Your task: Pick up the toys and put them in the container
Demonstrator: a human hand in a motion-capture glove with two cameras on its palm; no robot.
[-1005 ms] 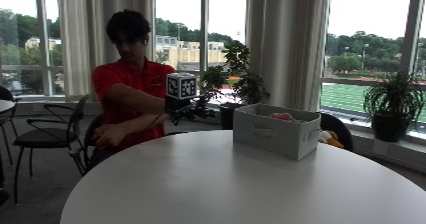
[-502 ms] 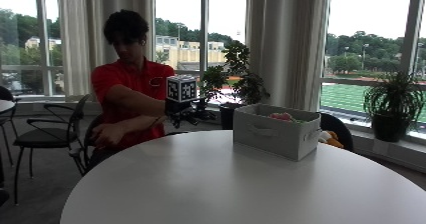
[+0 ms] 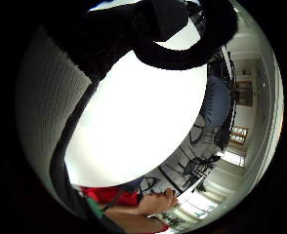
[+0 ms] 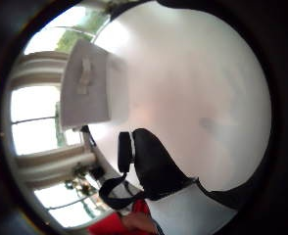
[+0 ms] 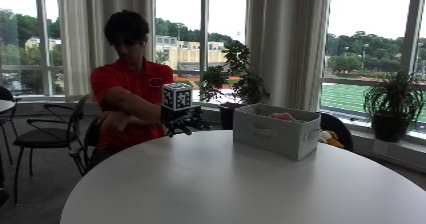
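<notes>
Toys [image 5: 282,116] in unlabelled container [image 5: 276,136]

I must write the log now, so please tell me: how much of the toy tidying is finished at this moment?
It looks almost done. The container stands on the white table, and at least one pink toy shows over its rim. In the outside view no toy lies on the table. The gloved right hand hovers at the table's edge and appears to hold nothing. Nothing on the table seems left to collect, though the container hides a little of it.
</notes>
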